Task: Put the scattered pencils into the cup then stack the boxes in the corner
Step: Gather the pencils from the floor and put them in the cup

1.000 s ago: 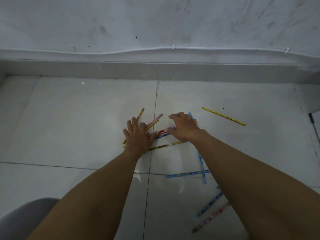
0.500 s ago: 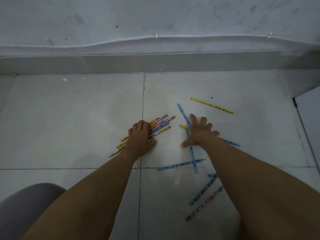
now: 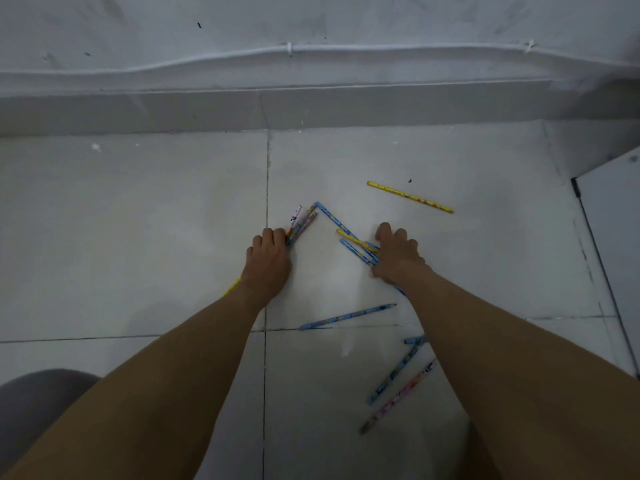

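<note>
Only patterned pencils [image 3: 300, 224], unreadable, under left hand [image 3: 268, 261].

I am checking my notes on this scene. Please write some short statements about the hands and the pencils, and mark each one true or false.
1. The left hand is closed around a bundle of pencils. True.
2. The lone yellow pencil lies under the right hand. False: it lies apart, beyond that hand.
3. A cup stands beside the pencils. False: no cup is in view.
4. A blue pencil lies loose on the floor between the forearms. True.
</note>
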